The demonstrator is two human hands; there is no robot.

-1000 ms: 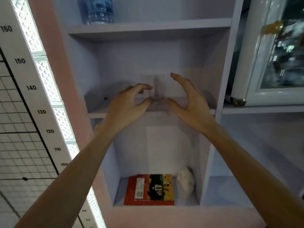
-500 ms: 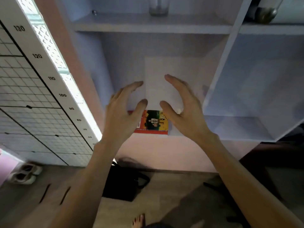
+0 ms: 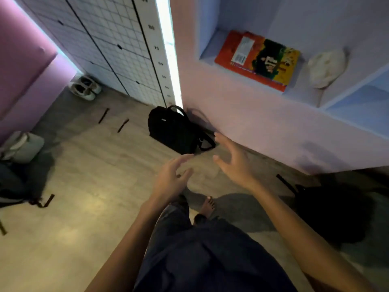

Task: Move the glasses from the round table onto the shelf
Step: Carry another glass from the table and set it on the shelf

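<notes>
My left hand [image 3: 171, 178] and my right hand [image 3: 232, 160] hang in front of me over the floor, both with fingers spread and nothing in them. The pale shelf unit [image 3: 242, 114] fills the upper right; only its lowest compartments show. No glass and no round table are in view. My legs in dark trousers and a bare foot [image 3: 207, 206] are below the hands.
A red and yellow book [image 3: 257, 60] and a white crumpled object [image 3: 327, 67] lie in the bottom shelf compartment. A black bag [image 3: 174, 130] leans at the shelf's base, another dark bag [image 3: 328, 209] lies at right, a grey bag [image 3: 20, 147] and white shoes [image 3: 85, 87] at left.
My view has swung down from the shelf compartment with the glass to the floor. Both hands have drawn back from the shelf and lowered, still empty.
</notes>
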